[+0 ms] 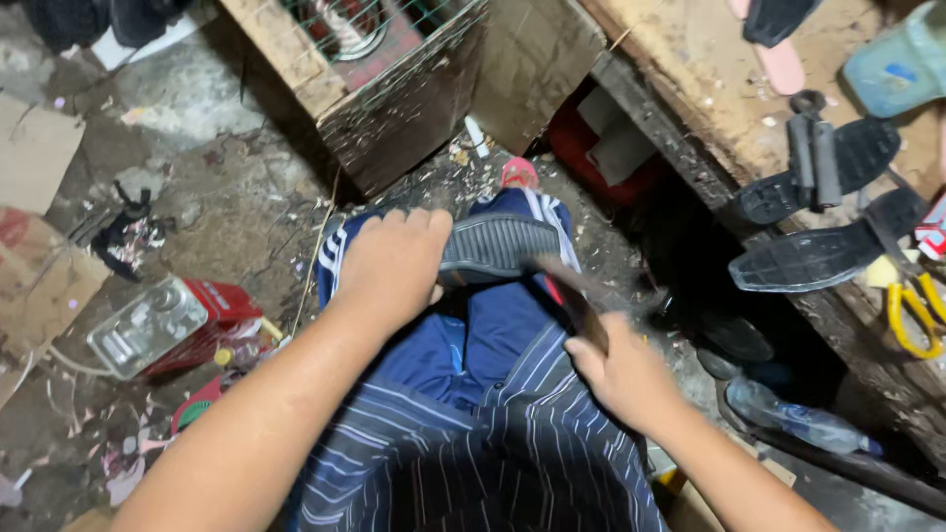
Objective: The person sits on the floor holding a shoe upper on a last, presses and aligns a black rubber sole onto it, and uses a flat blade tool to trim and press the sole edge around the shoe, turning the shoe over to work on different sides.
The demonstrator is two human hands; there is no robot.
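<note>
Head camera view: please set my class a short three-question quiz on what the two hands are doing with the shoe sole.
1. True or false: the left hand presses a ridged dark shoe sole down on the person's knee.
2. Multiple choice: what lies on the wooden bench at the right edge? A) a paint brush B) yellow-handled scissors C) a tape roll
3. Fill in: the right hand has its grip shut on a motion-blurred ____ with a wooden handle.

Key
1. True
2. B
3. hammer, as far as the blur allows
</note>
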